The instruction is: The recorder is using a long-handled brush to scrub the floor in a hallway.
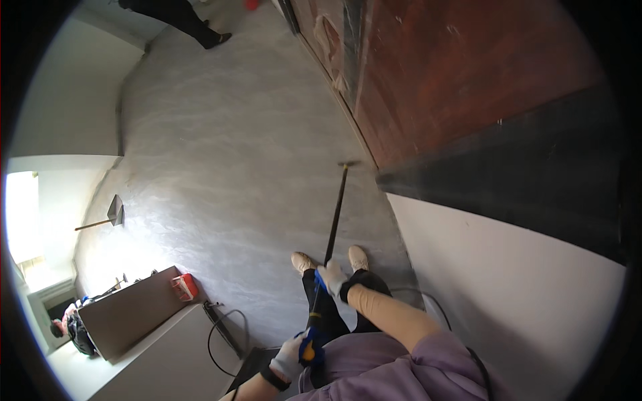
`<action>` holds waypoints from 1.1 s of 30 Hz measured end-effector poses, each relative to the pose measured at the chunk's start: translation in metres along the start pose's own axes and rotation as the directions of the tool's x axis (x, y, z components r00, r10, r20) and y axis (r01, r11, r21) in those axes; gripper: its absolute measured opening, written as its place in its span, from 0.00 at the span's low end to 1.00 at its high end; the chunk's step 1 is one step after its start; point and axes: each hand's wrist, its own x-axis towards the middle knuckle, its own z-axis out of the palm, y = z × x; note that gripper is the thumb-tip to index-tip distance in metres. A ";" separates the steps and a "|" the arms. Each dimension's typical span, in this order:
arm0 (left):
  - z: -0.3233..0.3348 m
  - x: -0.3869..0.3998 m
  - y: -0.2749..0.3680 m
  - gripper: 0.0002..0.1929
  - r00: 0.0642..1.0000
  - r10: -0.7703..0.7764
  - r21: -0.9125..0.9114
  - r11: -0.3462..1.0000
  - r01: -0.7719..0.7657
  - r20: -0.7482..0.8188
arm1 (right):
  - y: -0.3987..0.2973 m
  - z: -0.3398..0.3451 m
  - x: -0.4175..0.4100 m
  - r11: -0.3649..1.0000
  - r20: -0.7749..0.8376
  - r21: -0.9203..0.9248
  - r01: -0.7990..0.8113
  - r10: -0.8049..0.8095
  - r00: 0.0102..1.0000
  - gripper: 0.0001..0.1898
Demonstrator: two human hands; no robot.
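Observation:
A long black pole [336,220] slants from my waist out over the grey floor [225,150]. My left hand [296,353], in a white and blue work glove, grips its near end beside my hip. Farther along the shaft, my right hand [331,278] wraps around it in a matching glove. The pole's narrow flat head [348,164] is at the floor near the foot of the right wall; its exact type is too small to tell. Below my hands, my beige shoes [301,262] stand on either side of the shaft.
A red-brown panel [466,65] and a white wall [501,260] rise on the right. A long-handled dustpan [116,210] is at left. Nearer are a brown box [130,313], a red package [184,287] and a looped black cable [209,346]. Another person's legs [183,22] appear at top left.

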 end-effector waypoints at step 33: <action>-0.046 -0.087 0.102 0.18 0.993 0.117 0.519 0.848 -0.108 0.014 | -0.031 0.037 -0.053 0.590 0.277 0.676 -0.442 0.352 0.894 0.07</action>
